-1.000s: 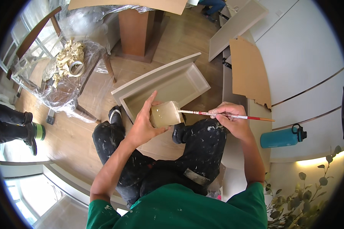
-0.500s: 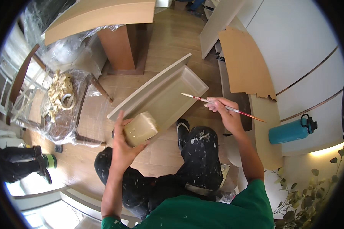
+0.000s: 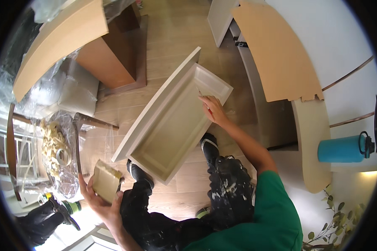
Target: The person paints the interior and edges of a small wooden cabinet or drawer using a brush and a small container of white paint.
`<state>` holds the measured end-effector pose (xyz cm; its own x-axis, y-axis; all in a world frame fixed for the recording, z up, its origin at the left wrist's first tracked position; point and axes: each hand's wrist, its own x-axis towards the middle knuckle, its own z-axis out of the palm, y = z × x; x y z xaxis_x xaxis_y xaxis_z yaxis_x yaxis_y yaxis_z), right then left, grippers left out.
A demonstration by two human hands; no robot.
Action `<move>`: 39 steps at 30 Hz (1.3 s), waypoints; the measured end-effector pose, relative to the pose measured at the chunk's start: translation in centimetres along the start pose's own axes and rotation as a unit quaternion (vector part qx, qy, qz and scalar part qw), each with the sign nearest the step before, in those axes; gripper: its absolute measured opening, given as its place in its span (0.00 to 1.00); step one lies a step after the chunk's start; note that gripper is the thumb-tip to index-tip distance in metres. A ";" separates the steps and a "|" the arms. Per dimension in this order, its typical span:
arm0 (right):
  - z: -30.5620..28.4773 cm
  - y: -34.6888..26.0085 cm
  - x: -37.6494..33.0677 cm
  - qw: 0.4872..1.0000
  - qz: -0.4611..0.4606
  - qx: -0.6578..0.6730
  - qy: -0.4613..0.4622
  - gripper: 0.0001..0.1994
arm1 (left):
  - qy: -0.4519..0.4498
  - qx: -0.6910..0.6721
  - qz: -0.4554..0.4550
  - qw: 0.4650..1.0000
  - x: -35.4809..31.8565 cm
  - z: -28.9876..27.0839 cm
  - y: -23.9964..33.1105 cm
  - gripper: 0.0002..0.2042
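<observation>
A shallow, pale beige drawer (image 3: 165,131) with a long front panel along its left side lies at an angle before my legs. My right hand (image 3: 215,110) is closed in a pinch around a thin paintbrush (image 3: 200,92) with a red handle. Its tip points into the far part of the drawer; whether it touches the surface I cannot tell. Off to the left of the drawer, my left hand (image 3: 104,206) grips a small squarish tub (image 3: 106,182) with cream-coloured paint in it. The tub is held tilted, its rim smeared.
On the left stands a plastic-wrapped chair (image 3: 76,142) bearing crumpled masking paper and a tape roll (image 3: 63,157). Cardboard (image 3: 276,58) covers the cabinet at right, near a blue bottle (image 3: 341,149). A brown pedestal (image 3: 113,60) rises far left. Another person's dark-clothed legs (image 3: 42,221) show lower left.
My right hand has moved forward and left with the paintbrush, from beside the drawer to over it. My left hand has carried the paint tub left and nearer, away from the drawer.
</observation>
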<state>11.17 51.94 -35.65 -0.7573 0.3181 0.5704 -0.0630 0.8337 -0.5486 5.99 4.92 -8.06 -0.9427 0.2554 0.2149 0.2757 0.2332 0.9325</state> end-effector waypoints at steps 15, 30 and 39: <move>5.6 11.5 3.3 0.989 0.051 -0.069 -0.117 0.09 | 0.019 0.162 0.005 0.987 1.3 1.0 -1.5 0.56; 8.3 15.0 2.9 0.982 0.078 -0.101 -0.141 0.17 | -0.013 0.217 0.007 0.976 2.0 0.1 -3.0 0.55; 6.4 11.4 2.9 0.987 0.066 -0.115 -0.092 0.19 | -0.002 0.237 0.008 0.971 1.7 0.4 -2.6 0.55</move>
<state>4.12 59.48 -44.13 -0.8558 0.3604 0.3711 0.1766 0.8778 -0.4452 3.77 5.15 -10.22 -0.9371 0.2654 0.2267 0.3468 0.6350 0.6903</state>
